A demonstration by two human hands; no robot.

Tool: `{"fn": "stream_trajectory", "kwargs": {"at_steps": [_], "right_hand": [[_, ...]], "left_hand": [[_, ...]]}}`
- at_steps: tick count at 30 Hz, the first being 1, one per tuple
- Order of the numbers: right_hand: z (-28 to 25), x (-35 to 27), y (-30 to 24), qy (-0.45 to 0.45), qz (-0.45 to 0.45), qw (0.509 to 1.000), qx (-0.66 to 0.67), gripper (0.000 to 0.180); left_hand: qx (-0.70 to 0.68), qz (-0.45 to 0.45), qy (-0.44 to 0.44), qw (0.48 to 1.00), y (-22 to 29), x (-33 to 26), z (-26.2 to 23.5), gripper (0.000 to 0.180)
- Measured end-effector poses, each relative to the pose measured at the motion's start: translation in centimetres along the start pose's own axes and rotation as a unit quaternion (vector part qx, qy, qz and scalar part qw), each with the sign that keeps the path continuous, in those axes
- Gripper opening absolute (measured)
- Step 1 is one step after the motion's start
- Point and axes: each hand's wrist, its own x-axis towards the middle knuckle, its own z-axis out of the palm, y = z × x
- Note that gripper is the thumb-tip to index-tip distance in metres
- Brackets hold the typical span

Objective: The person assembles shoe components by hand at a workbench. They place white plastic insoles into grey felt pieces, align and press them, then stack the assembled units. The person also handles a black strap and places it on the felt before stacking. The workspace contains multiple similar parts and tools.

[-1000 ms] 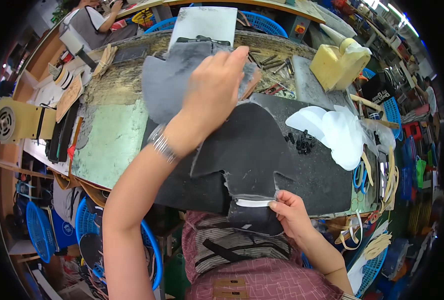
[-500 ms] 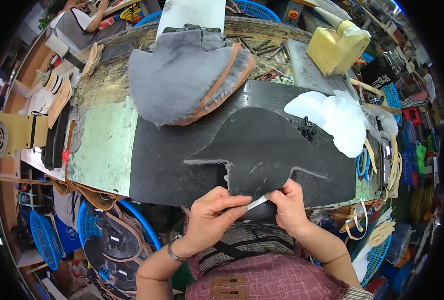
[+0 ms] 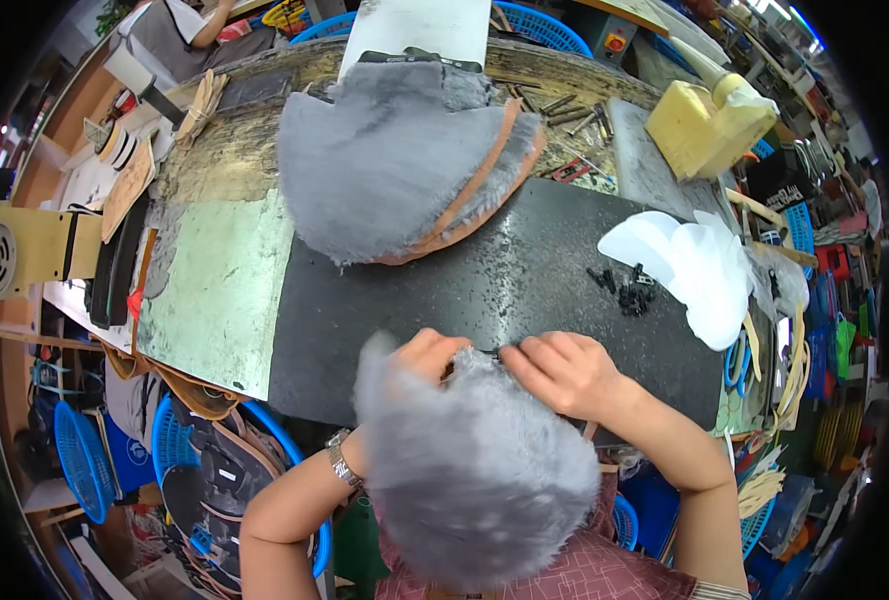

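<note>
A grey furry piece [image 3: 485, 470], fur side up and partly smeared by motion, hangs from the board's near edge toward my body. My left hand [image 3: 427, 355] has its fingers closed on the piece's far edge, partly behind the fur. On the same edge, a little to the right, my right hand [image 3: 565, 372] pinches it with thumb and fingers. A thin dark bit shows at the edge between the hands; its kind is unclear. Beyond them on the black board [image 3: 525, 240] lies a stack of grey furry pieces [image 3: 385, 170] with brown edging.
Small black clips [image 3: 633, 292] lie on the board beside white translucent sheets [image 3: 680, 265]. A yellowish jug [image 3: 700, 130] stands at the back right, blue-handled scissors [image 3: 737, 362] at the right edge. A beige machine part [image 3: 40, 250] is far left; a blue basket [image 3: 175, 445] stands below.
The furry piece lay dark side up on the board; now it is turned over toward me, fur up. The white strip my hands held is out of sight. The clips are more exposed.
</note>
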Motion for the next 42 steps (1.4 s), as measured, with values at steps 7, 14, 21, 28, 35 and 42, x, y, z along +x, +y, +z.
{"fn": "stream_trajectory", "kwargs": {"at_steps": [7, 14, 21, 28, 35, 42], "right_hand": [[0.0, 0.3, 0.2, -0.036, 0.027, 0.998, 0.034, 0.029], [0.4, -0.1, 1.1, -0.059, 0.142, 0.973, 0.172, 0.028], [0.4, 0.5, 1.4, -0.036, 0.062, 0.993, 0.098, 0.025], [0.8, 0.4, 1.1, -0.048, -0.003, 0.999, 0.008, 0.021], [-0.8, 0.0, 2.9, -0.139, -0.001, 0.981, 0.138, 0.030], [-2.6, -2.6, 4.8, -0.244, 0.027, 0.944, 0.220, 0.066]], "left_hand": [[0.146, 0.231, -0.037, 0.961, -2.1, 1.6, -0.8, 0.031], [0.068, 0.195, -0.122, 0.971, -1.8, 3.6, -1.9, 0.040], [0.172, 0.262, -0.134, 0.940, -2.1, 4.0, -1.7, 0.036], [0.340, 0.438, -0.084, 0.828, -2.1, 4.2, -0.6, 0.023], [0.396, 0.429, -0.184, 0.791, -1.3, 4.2, -1.2, 0.029], [0.288, 0.333, -0.252, 0.862, -1.1, 4.2, -2.0, 0.037]]}}
